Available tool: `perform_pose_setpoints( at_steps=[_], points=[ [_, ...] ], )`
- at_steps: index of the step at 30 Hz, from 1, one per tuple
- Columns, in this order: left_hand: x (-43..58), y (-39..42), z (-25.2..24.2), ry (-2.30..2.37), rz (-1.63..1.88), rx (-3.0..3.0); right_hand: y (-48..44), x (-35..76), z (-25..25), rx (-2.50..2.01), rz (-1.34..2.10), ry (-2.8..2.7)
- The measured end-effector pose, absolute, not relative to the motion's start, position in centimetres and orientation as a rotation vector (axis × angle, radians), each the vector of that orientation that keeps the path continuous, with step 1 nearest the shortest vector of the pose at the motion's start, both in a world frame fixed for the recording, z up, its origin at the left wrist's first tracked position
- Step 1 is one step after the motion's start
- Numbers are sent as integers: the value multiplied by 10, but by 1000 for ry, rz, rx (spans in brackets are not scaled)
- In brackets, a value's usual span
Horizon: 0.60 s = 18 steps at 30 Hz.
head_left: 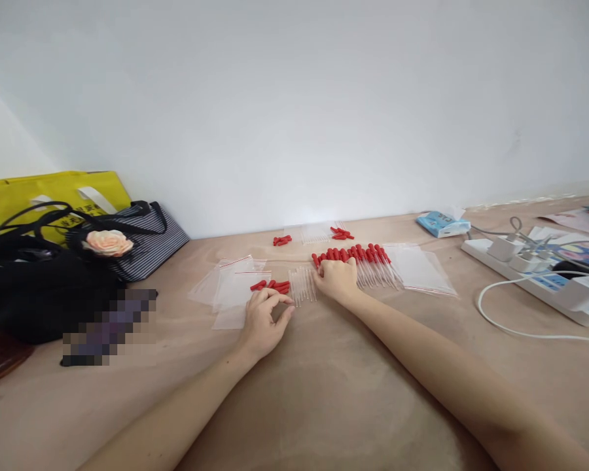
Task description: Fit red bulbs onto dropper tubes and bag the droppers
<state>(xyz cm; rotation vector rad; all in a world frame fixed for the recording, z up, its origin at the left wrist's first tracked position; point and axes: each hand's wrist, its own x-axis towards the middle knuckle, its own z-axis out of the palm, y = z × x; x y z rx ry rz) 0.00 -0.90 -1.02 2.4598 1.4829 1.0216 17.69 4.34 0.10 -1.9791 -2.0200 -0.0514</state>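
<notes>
My left hand (266, 318) rests beside loose red rubber bulbs (279, 286), its thumb and forefinger apart with nothing visible between them. Between my hands lie several thin clear tubes (302, 286) in a row. My right hand (337, 278) is closed at the left end of a row of droppers (373, 265), clear tubes capped with red bulbs. A dropper's red bulb (315, 260) pokes out past its knuckles; the fingertips are hidden. Clear zip bags (233, 297) lie under and left of the loose bulbs. More bags (425, 269) are stacked right of the droppers.
Farther back are two small heaps of red bulbs (282, 241) and more clear tubes (317, 233) by the wall. A tissue pack (442, 224) and a power strip (535, 271) with cables stand right. Bags, including a striped one (152, 239), and a pixelated object (110, 330) lie left.
</notes>
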Motion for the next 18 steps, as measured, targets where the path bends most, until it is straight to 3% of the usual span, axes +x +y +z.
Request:
perform_pose_setpoints(
  at_steps=[7, 18],
  points=[
    [-11, 5, 1, 2078, 954, 2288, 39, 165, 2, -2019, 48, -2061],
    [-50, 41, 12, 2162, 486, 2119, 41, 158, 4, -2035, 121, -2094]
  ],
)
